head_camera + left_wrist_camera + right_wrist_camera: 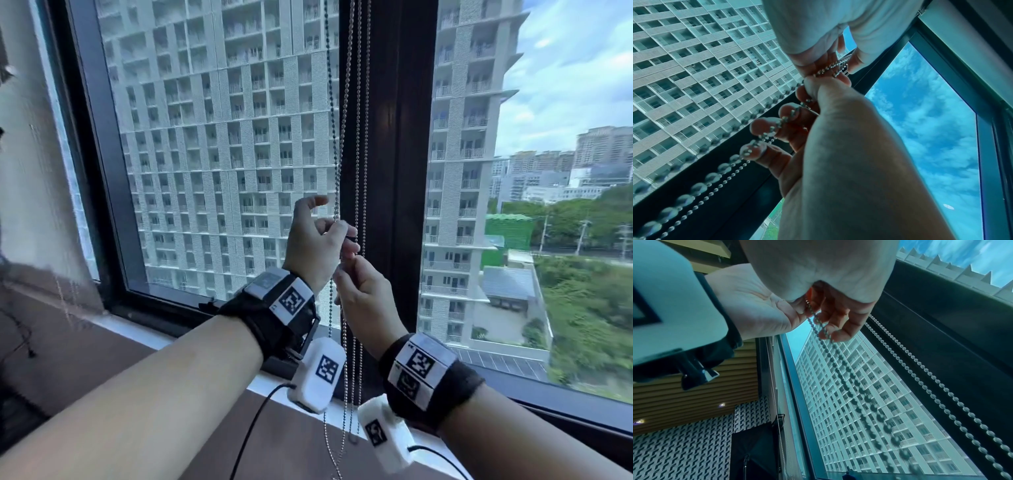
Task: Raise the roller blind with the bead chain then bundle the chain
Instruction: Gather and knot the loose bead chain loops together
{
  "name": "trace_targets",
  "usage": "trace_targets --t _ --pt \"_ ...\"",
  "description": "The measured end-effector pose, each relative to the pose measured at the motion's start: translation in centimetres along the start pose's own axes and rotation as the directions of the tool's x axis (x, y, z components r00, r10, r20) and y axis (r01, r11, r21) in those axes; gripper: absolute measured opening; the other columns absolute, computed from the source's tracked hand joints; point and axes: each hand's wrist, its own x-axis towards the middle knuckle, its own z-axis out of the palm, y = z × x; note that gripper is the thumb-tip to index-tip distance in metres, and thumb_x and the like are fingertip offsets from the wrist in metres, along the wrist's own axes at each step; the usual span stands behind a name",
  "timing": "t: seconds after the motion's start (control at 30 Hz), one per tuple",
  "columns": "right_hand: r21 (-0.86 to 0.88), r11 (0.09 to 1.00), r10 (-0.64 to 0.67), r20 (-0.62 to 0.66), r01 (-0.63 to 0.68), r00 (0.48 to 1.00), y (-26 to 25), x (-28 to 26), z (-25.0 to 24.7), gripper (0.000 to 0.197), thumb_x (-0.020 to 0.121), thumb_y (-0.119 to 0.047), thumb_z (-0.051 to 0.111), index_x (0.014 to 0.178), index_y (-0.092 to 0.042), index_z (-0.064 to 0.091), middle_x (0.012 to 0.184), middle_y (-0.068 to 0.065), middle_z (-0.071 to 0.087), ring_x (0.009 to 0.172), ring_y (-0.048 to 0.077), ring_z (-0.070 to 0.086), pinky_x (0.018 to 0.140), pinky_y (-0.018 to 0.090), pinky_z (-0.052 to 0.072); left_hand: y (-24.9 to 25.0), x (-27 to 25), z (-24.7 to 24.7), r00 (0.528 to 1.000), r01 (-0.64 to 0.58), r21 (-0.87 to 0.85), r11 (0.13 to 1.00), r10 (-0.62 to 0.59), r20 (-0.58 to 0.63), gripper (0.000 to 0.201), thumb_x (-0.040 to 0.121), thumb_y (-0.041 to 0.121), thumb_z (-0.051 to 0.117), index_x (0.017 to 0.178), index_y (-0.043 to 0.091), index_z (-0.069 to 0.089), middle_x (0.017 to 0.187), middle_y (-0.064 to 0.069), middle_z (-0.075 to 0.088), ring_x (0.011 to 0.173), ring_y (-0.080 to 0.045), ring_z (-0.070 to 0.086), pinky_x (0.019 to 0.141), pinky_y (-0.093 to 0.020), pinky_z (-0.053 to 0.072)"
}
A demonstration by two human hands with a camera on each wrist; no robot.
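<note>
My left hand (313, 240) and my right hand (363, 294), just below it, both pinch the thin silver bead chain (342, 137) before the dark window frame (394, 137).

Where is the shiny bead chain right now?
In the head view the bead chain hangs in front of the dark window post, centre frame, pinched by the left hand and right hand.
</note>
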Motion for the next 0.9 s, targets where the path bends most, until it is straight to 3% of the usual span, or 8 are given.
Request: trace_targets --t 0.1,0.2,0.27,0.33,0.47,0.6,0.7,0.9 --pt "0.002 1.000 -0.024 -0.011 0.024 1.000 -0.6 0.2 -0.1 0.006 0.091 -0.019 0.060 0.090 -0.014 0.059 0.072 0.000 0.055 0.061 0.012 0.044 0.056 0.036 0.040 0.7 -0.1 0.1 1.000 -0.005 0.000 1.000 0.005 0.011 0.026 0.090 0.010 0.059 0.114 0.012 0.051 0.076 -0.010 0.066 0.055 -0.015 0.065 0.057 -0.035 0.058" --pt "-0.040 0.999 -0.036 -0.022 0.035 0.999 -1.1 0.4 -0.3 0.015 0.090 -0.024 0.064 0.102 -0.020 0.056 0.082 -0.004 0.056 0.066 0.007 0.048 0.061 0.026 0.046 1.2 -0.2 0.3 1.000 -0.014 -0.034 0.999 0.015 0.025 0.023 0.090 0.018 0.062 0.110 0.007 0.058 0.074 -0.007 0.065 0.058 -0.018 0.065 0.060 -0.038 0.059" --pt "-0.015 1.000 0.001 0.015 -0.001 1.000 -1.5 0.4 -0.4 0.016 0.091 -0.025 0.063 0.104 -0.019 0.057 0.084 0.000 0.062 0.069 0.008 0.056 0.062 0.029 0.051 1.5 -0.2 0.3 1.000 -0.014 -0.048 0.999 0.016 0.023 0.026 0.091 0.024 0.061 0.107 0.004 0.061 0.072 -0.004 0.064 0.060 -0.019 0.065 0.062 -0.041 0.059" --pt "0.030 0.998 0.059 0.090 -0.062 0.994 -2.1 0.5 -0.6 0.011 0.094 -0.025 0.057 0.098 -0.014 0.059 0.077 0.008 0.064 0.066 0.016 0.060 0.062 0.035 0.053 1.8 -0.3 0.4 1.000 -0.004 -0.086 0.996 0.007 0.030 0.027 0.094 0.024 0.057 0.104 -0.001 0.061 0.068 -0.003 0.058 0.054 -0.017 0.059 0.054 -0.035 0.055" --pt "0.135 0.925 0.310 0.269 -0.354 0.912 -2.9 0.3 -1.5 0.030 0.093 -0.011 0.044 0.063 -0.012 0.048 0.054 0.005 0.036 0.043 0.017 0.033 0.047 0.029 0.033 2.3 -0.8 -0.1 0.993 0.048 -0.209 0.977 -0.024 0.116 0.027 0.101 0.021 0.040 0.089 0.004 0.058 0.055 0.002 0.039 0.041 -0.009 0.032 0.039 -0.022 0.028" --pt "0.180 0.841 0.443 0.316 -0.511 0.839 -3.6 0.4 -2.7 0.028 0.080 -0.018 0.049 0.058 -0.022 0.032 0.055 0.000 0.019 0.048 0.015 0.013 0.050 0.031 0.011 2.9 -1.2 -0.8 0.978 0.119 -0.232 0.965 -0.074 0.193 0.035 0.103 0.024 0.035 0.074 0.010 0.049 0.047 0.007 0.032 0.037 -0.009 0.022 0.039 -0.022 0.014" --pt "0.235 0.804 0.467 0.319 -0.547 0.824 -4.9 1.2 -3.6 0.028 0.082 -0.018 0.049 0.059 -0.023 0.033 0.054 -0.003 0.019 0.045 0.012 0.015 0.047 0.028 0.012 3.2 -1.6 -1.0 0.970 0.120 -0.193 0.974 -0.074 0.230 0.039 0.103 0.029 0.034 0.071 0.010 0.049 0.046 0.005 0.032 0.037 -0.009 0.025 0.041 -0.025 0.016" --pt "0.241 0.802 0.474 0.302 -0.547 0.827 -8.7 3.0 -4.3 0.027 0.089 -0.021 0.047 0.062 -0.019 0.043 0.047 -0.007 0.024 0.037 0.010 0.019 0.036 0.020 0.019 3.2 -2.6 -1.6 0.979 0.099 -0.145 0.984 -0.071 0.190 0.040 0.102 0.028 0.036 0.074 0.006 0.055 0.055 -0.005 0.040 0.045 -0.016 0.037 0.044 -0.027 0.034"
